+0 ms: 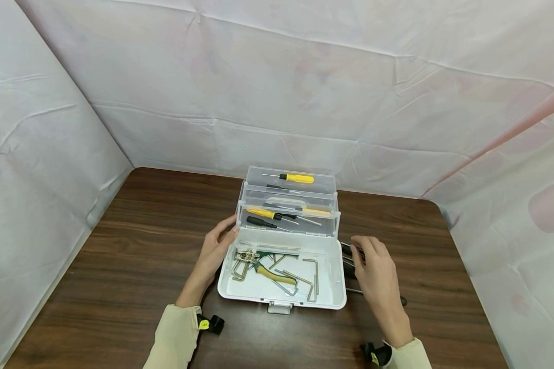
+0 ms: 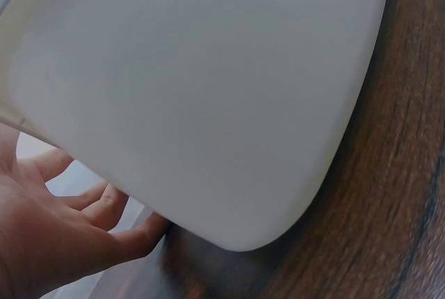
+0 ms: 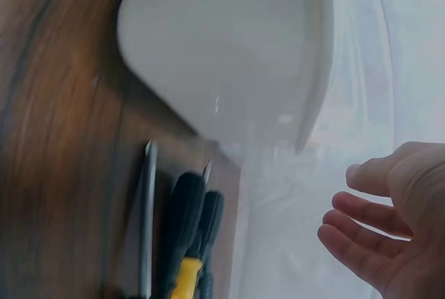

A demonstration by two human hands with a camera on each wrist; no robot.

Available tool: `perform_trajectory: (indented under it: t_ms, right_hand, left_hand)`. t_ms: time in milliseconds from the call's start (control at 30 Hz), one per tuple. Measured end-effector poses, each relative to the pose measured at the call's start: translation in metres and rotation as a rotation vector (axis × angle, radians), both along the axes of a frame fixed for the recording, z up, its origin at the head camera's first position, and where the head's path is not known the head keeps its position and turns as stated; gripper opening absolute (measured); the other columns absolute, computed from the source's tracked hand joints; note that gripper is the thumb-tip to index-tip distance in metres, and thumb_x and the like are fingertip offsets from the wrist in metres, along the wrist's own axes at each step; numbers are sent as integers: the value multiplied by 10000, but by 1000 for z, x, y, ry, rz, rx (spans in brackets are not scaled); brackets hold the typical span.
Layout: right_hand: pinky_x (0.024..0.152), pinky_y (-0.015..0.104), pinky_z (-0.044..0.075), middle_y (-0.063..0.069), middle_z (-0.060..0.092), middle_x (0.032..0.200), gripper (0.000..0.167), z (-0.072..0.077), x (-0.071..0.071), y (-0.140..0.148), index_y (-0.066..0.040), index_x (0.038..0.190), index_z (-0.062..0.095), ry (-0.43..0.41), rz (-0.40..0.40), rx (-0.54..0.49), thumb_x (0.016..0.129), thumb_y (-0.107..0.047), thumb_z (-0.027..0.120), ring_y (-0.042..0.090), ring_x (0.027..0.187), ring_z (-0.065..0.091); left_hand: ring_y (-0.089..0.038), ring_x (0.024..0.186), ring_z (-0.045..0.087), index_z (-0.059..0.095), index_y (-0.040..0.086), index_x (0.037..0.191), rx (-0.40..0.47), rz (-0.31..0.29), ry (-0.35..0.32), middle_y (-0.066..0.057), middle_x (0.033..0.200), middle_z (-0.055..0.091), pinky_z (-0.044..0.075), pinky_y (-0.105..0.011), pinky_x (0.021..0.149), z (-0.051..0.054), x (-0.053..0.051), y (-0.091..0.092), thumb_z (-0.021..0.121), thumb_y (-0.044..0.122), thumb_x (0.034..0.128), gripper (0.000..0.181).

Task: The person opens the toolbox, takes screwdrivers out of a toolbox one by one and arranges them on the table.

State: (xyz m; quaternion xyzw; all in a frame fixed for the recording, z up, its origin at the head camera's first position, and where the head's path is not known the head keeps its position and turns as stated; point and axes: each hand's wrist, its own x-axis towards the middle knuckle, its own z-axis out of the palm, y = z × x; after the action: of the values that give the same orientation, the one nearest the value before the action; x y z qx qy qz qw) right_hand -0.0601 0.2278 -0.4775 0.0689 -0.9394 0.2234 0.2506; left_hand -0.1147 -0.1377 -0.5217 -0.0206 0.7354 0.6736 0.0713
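A white toolbox (image 1: pixel 234 293) stands with its clear stepped trays (image 1: pixel 291 189) raised at the back. My left hand (image 1: pixel 212 248) touches the rear left side of the box; in the left wrist view its fingers (image 2: pixel 104 208) lie along the white wall, partly behind it. To the right of the box hovers my right hand (image 1: pixel 377 269), fingers slightly bent and holding nothing. Under and beside it lie several screwdrivers, mostly covered in the head view; the right wrist view shows black handles (image 3: pixel 184 208), one with a yellow part, and a metal shaft (image 3: pixel 148 208).
Inside the box are pliers with a yellow-green handle (image 1: pixel 274 275) and several hex keys (image 1: pixel 316 277). The trays bear a yellow screwdriver (image 1: pixel 300 178), a black screwdriver (image 1: pixel 260 222) and others. A front latch (image 1: pixel 279 309) hangs down. White cloth walls (image 1: pixel 277 92) surround the brown table (image 1: pixel 138 246).
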Motion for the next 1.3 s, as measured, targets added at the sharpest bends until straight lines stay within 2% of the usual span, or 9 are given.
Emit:
perform_trajectory:
  t_ms: [333,667,1067,1300]
  right_hand:
    - [747,457,590,145,720,1086,217,11,-8,-27,-34,1133,735,-8,58,23,921,-14,776,331,991,682]
    - [781,440,598,125,716,1093,198,19,-21,-59,-50,1119,739,-27,124,55,926,-40,783,307,990,680]
    - [819,434,593,91,717,1130,190,24,-32,-86,-72,1144,743,-41,185,69,955,-67,757,294,1035,680]
    - [779,384,593,73,717,1126,204,24,-38,-105,-77,1162,752,-61,227,87,958,-73,755,276,1020,677]
  left_hand:
    - [-363,1193,618,505,210,1555,4,0,3,-149,1485,578,551,-319,909,0,0,0,590,347,1077,504]
    - [-354,1198,606,497,206,1560,2,-6,2,-146,1496,566,538,-293,899,-1,0,0,585,351,1078,511]
    - [-370,1213,612,503,214,1556,23,-6,5,-168,1460,596,552,-320,914,-1,0,0,590,345,1076,505]
    - [-353,1247,585,497,215,1559,4,-3,4,-109,1548,526,513,-274,938,-2,0,0,592,357,1075,514]
